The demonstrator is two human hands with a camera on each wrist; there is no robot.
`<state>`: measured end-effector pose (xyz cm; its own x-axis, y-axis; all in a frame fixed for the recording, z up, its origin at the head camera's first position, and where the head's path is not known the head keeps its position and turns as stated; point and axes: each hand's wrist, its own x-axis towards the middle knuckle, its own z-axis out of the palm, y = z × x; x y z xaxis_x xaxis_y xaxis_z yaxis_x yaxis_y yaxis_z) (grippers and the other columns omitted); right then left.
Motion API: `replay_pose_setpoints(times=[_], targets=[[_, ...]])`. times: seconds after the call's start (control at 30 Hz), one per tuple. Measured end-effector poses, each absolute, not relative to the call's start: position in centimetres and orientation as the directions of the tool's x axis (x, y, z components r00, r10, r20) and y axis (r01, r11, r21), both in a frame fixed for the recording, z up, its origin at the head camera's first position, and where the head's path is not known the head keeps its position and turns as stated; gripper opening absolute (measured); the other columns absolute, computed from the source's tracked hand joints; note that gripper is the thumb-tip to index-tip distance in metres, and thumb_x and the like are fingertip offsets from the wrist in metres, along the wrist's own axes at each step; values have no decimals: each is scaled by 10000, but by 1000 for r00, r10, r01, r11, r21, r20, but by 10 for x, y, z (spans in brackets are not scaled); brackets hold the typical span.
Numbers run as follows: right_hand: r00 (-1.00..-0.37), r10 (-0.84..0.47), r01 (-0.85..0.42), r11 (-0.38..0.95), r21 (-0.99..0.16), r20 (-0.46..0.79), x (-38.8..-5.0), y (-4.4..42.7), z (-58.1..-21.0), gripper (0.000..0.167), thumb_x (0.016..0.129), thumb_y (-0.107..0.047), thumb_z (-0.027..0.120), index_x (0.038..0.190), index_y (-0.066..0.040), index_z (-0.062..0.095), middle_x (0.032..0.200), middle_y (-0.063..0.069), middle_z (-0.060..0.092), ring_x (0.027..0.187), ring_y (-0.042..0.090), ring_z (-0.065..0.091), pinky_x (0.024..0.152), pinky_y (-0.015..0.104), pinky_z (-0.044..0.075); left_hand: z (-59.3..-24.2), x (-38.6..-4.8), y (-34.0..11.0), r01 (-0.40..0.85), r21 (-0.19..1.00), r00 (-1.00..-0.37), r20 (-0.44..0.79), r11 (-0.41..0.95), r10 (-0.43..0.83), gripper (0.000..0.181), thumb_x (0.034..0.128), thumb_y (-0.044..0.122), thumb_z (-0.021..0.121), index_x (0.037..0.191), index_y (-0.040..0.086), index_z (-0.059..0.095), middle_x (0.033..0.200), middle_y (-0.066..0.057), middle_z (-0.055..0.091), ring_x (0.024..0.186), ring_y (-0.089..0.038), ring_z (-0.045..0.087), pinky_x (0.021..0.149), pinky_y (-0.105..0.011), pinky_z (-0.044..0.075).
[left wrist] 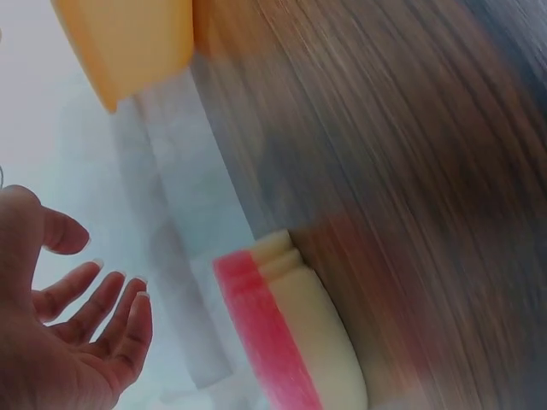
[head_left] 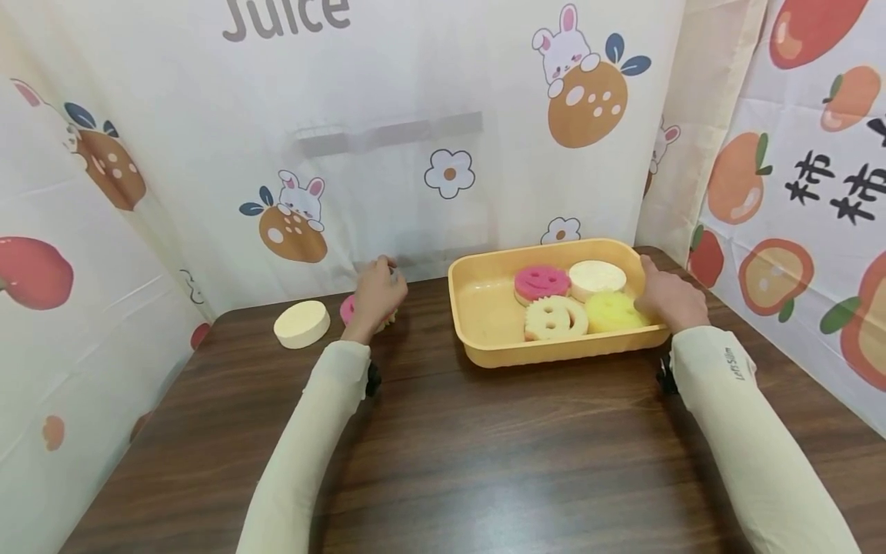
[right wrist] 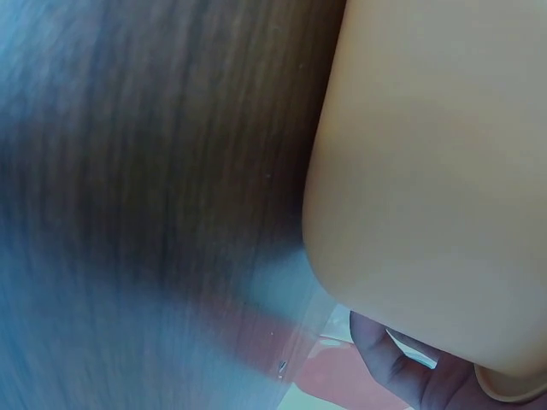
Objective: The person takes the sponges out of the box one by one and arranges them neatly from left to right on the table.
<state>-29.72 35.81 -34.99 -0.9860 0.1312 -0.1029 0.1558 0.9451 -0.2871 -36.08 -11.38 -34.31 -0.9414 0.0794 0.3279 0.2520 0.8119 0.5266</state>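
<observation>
My left hand (head_left: 379,296) hovers above a pink-and-cream sponge (head_left: 348,309) on the table, partly covering it in the head view. In the left wrist view the hand's loosely bent fingers (left wrist: 107,299) hold nothing, and the sponge (left wrist: 291,337) lies apart from them. Over at the yellow tray (head_left: 484,355), my right hand (head_left: 671,296) grips the right end at the rim; some fingers (right wrist: 385,350) show beside the outer wall in the right wrist view. Inside the tray lie a pink smiley sponge (head_left: 542,283), a cream round sponge (head_left: 597,278), a cream smiley sponge (head_left: 556,318) and a yellow sponge (head_left: 614,312).
A pale round sponge (head_left: 302,324) lies on the dark wooden table (head_left: 484,446), left of the left hand. Printed cloth (head_left: 388,192) hangs behind the table and along both sides, close to the tray's back and right end.
</observation>
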Motion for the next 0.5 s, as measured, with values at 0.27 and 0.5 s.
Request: replay_pose_setpoints(times=[0.27,0.5], targets=[[-987,129,151,946,-288,-94,-296,358,-351,854,918,-202,458,1581,-76,-64,1254,401,516,934,495,571,721,622,429,-343,-361,-98,288,513,-932,343,808,115,392,974,249,460,1250,-12,557,1214,-194,592,1097,-342,583,942,-472,500],[-986,132,155,945,-287,-96,-296,357,-351,855,914,-195,454,1582,-83,-67,1291,410,488,957,502,557,730,624,422,-344,-360,-87,306,509,-929,343,805,137,370,981,247,460,1231,-7,560,1218,-200,600,1104,-335,590,949,-465,498]])
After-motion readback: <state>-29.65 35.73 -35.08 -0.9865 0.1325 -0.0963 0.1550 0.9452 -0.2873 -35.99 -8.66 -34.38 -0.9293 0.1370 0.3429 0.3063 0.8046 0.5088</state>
